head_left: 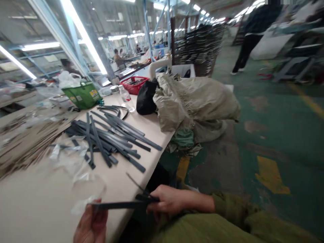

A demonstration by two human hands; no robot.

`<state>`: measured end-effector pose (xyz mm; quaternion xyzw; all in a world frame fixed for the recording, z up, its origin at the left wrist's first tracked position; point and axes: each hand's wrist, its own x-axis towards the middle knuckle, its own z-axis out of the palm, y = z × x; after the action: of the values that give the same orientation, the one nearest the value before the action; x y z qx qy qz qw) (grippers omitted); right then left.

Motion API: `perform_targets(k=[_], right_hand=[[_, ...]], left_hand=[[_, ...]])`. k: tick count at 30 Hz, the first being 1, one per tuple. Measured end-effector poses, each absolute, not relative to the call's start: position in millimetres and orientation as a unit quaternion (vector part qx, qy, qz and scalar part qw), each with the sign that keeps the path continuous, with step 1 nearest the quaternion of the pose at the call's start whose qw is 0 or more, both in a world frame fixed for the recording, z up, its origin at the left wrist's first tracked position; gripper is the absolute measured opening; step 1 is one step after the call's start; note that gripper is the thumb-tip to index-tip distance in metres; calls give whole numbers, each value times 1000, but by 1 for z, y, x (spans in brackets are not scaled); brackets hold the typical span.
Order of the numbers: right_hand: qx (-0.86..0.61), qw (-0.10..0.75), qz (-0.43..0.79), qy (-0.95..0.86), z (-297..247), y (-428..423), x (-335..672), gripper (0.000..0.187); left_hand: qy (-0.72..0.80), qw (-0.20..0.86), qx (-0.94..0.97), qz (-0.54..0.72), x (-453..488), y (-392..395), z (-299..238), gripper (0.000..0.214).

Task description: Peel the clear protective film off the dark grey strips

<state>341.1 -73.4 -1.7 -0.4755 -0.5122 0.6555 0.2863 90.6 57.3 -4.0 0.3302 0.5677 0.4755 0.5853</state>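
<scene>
While my left hand (91, 221) pinches one end of a flat dark strip (118, 205) between thumb and fingers, my right hand (167, 200) is curled tight around a thin dark tool (136, 183) with a long point. The strip runs straight across from my left hand to my right one, low over the near part of the table (37, 209). My right hand is just off the table's right edge. It's blurry there, so I can't tell what kind of tool it is, or if my right fingers pinch the strip too.

In the middle of the table lies a messy pile of dark strips (111, 141). Some crinkly clear plastic (86, 179) lies on the table, on the near side of the pile. Brown sheets (30, 141) cover the table's left side. At the table's far end are a green bag (83, 94), a clear bottle (126, 98) and a red basket (131, 89). A big pale sack (210, 98) sticks out past the table's far right corner.
</scene>
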Motion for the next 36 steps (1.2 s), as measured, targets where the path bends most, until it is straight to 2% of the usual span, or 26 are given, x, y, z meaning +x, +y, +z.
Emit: perform_targets(k=[2, 6, 8, 14, 17, 21, 27, 30, 33, 36], right_hand=[[-471, 303, 662, -499, 3, -75, 344, 31], [-444, 344, 646, -517, 3, -59, 335, 58], [-438, 348, 638, -530, 1, -58, 335, 64], [-496, 271, 612, -553, -9, -95, 376, 64], [-542, 260, 585, -545, -15, -103, 380, 63], [-527, 293, 603, -522, -13, -97, 366, 64], [-572, 237, 583, -527, -33, -143, 404, 62], [-610, 212, 576, -501, -52, -160, 418, 64], [-590, 217, 569, -530, -56, -143, 403, 65], [-554, 232, 569, -562, -50, -118, 383, 67]], left_hand=[[540, 657, 230, 474, 108, 39, 3, 9], [507, 728, 215, 408, 143, 10, 1, 26], [489, 733, 227, 414, 147, 5, 0, 31], [501, 682, 194, 496, 126, 15, 6, 35], [482, 728, 238, 426, 138, -1, 2, 36], [436, 795, 289, 308, 173, -33, -11, 36], [454, 786, 268, 323, 181, -45, -22, 40], [445, 805, 268, 287, 183, -53, -34, 41], [436, 818, 300, 227, 191, -61, -43, 40], [426, 809, 337, 224, 196, -63, -45, 36]])
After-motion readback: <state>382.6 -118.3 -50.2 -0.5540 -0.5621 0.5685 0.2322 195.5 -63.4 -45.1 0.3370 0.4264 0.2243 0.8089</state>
